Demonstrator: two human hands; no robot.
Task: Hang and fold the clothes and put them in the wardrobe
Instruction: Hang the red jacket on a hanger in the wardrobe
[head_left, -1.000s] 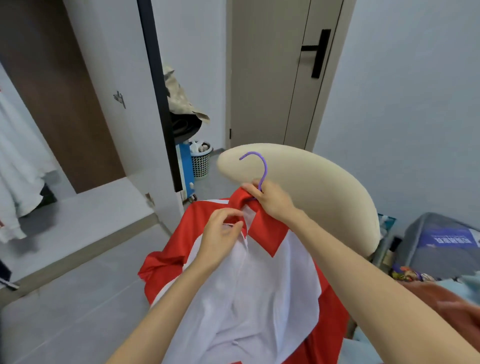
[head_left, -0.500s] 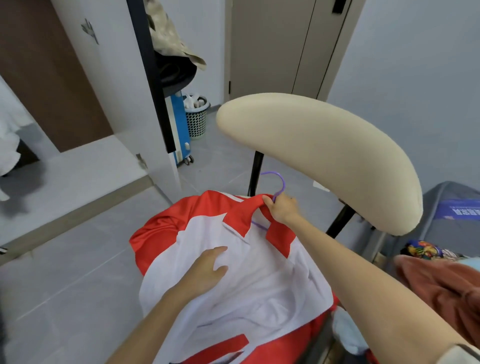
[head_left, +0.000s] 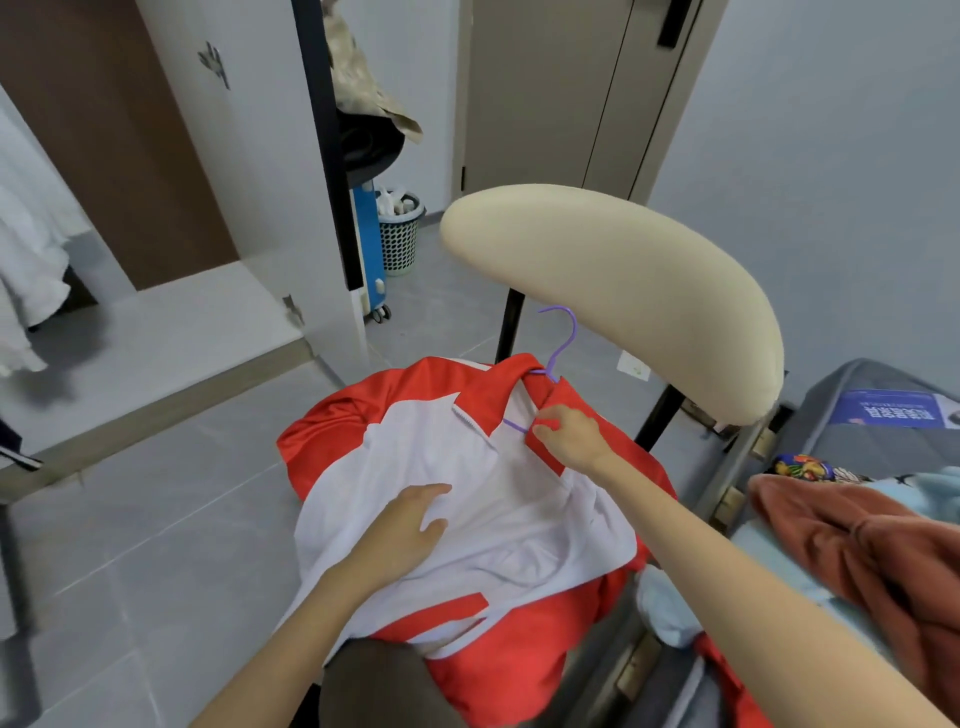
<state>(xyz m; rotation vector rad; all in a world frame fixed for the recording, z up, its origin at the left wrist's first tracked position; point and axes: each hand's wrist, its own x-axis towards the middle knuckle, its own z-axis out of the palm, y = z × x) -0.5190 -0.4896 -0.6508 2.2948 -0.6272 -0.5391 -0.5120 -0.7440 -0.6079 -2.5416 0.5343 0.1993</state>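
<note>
Jacket (head_left: 483, 499) on purple hanger (head_left: 558, 353), right hand (head_left: 569, 434) pinching collar, left hand (head_left: 410, 530) flat

Two arms in view. Left forearm (head_left: 311, 613) and right forearm (head_left: 727, 561): bare along the full visible length. Left hand (head_left: 402, 525) and right hand (head_left: 569, 434): bare. Dark brown rounded form (head_left: 374, 686) at the lower frame edge: possibly a trousered knee; cannot confirm.

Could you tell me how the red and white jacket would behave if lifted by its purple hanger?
Probably floppy: the red and white jacket lies creased and draped over the chair. Its smooth fabric may slip on the thin purple hanger, so the right hand pinching the collar helps.
</note>
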